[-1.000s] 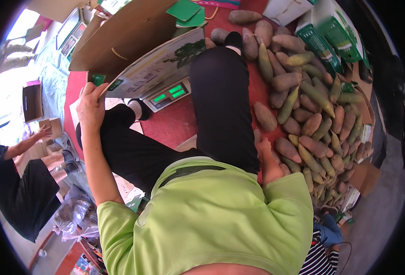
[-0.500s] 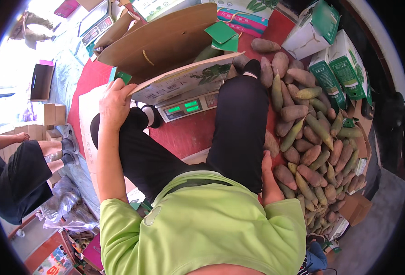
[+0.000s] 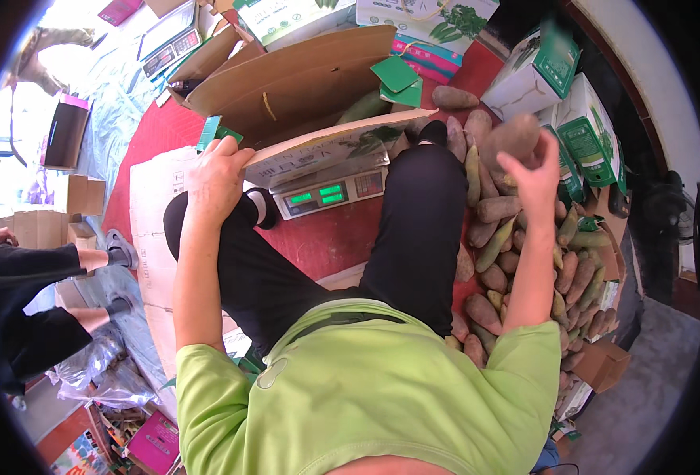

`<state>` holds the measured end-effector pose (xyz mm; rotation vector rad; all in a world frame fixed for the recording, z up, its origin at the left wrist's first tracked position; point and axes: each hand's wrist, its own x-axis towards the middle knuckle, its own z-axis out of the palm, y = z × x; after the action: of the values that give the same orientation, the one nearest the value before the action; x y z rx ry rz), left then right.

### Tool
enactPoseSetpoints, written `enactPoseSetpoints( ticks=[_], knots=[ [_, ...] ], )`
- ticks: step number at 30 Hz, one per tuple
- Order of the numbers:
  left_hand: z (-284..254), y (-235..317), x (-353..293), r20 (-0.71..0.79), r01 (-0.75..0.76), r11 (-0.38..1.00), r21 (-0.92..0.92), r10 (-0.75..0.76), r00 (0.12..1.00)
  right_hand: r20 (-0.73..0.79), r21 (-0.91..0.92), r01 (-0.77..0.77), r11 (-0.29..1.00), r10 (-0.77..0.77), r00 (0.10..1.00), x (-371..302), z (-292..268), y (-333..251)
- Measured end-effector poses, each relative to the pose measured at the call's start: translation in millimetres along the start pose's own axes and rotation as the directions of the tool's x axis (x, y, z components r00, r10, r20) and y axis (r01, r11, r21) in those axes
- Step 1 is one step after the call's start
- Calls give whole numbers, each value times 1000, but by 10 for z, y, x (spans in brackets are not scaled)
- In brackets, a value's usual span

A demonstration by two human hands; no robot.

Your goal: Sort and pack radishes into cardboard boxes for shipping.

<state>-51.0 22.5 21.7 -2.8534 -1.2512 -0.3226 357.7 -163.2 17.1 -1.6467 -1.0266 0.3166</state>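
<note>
My left hand [image 3: 214,180] is closed on the near edge of an open cardboard box [image 3: 302,75], thumb and fingers pinching the flap's left corner. The box sits on a digital scale [image 3: 332,195] with lit green displays, between my knees. Part of a green radish [image 3: 363,109] shows inside it. Off to the right, my right hand [image 3: 538,176] grips a large earth-brown radish [image 3: 511,136], slightly blurred, held over a pile of brown and green radishes [image 3: 583,277]. Two green card flaps [image 3: 397,77] stick up at the box's right end.
White-and-green cartons [image 3: 530,67] stand beyond the pile. More printed boxes [image 3: 425,32] line the far side. A second scale [image 3: 169,51] stands at the far left. Another person's legs [image 3: 37,269] reach in from the left. Flat cardboard [image 3: 156,237] lies beside my left leg.
My right hand has risen from beside my right thigh to above the pile and now holds a brown radish. My left hand keeps its grip on the box flap.
</note>
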Motion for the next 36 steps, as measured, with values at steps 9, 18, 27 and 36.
enactPoseSetpoints(
  ticks=[9, 18, 27, 36],
  knots=[
    [-6, -22, -17, -42, -29, 999, -20, 28, 999, 391, 33, 336, 941, -322, 863, 673, 1173, -1185],
    [21, -51, -19, -57, -16, 1000, -13, 15, 998, 773, -277, 557, 783, -163, 613, 761, 2286, -948],
    [29, -74, -15, -38, -26, 999, -35, 25, 999, 844, -281, 645, 711, -136, 518, 582, 2889, -765],
    [57, -21, 31, -3, -43, 998, -47, 43, 999, 677, -115, 360, 926, -192, 710, 816, 1907, -580]
  ],
)
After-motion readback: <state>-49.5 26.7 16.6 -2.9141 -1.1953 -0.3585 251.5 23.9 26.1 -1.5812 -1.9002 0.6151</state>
